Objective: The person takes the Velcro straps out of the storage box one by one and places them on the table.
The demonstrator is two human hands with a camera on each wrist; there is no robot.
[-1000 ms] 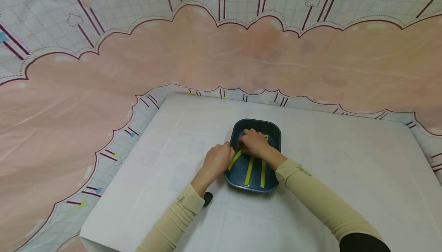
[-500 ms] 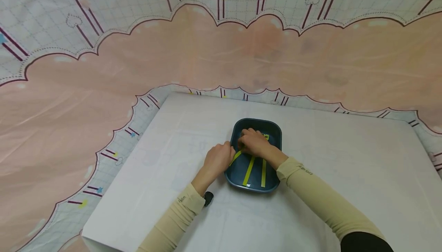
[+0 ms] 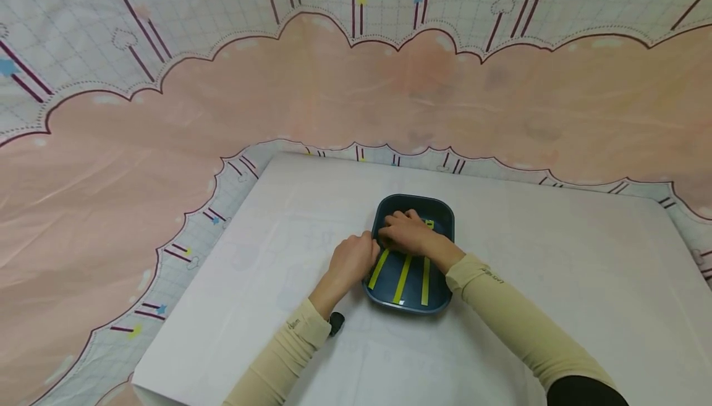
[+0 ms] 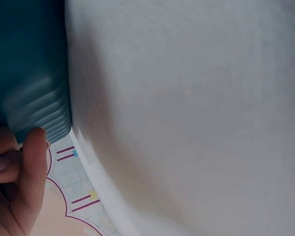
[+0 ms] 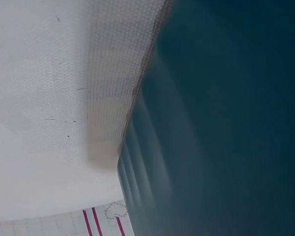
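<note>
Tray [image 3: 439, 208] first — a dark blue one with rounded corners, sitting just below the middle of the head view on a white worktop [image 3: 556, 257]. Behind and around the worktop hangs a big pink cloth [image 3: 334, 84] with cloud-shaped edges and a pale checked border printed with stars and hearts on sticks; it fills the whole upper half of the frame and runs down the left side.

Both arms come up from the bottom edge in beige sleeves [image 3: 517, 319]. The right hand [image 3: 408, 233] is inside the tray, at its middle, lying palm down with the fingers bent over the upper ends of the yellow strips [image 3: 402, 270]; whether it pinches one I cannot tell, since the hand covers them. The left hand [image 3: 351, 259] is at the tray's left rim, fingers curled and touching it — the left wrist view shows a fingertip [image 4: 35, 147] against the ribbed outer wall [image 4: 39, 108] of the tray.

Three yellow strips show in the tray's lower half, fanned slightly, the left one slanted most. A small yellow piece [image 3: 429, 224] peeks out just right of the right hand. A little black object [image 3: 335, 322] lies on the worktop beside the left wrist.
</note>
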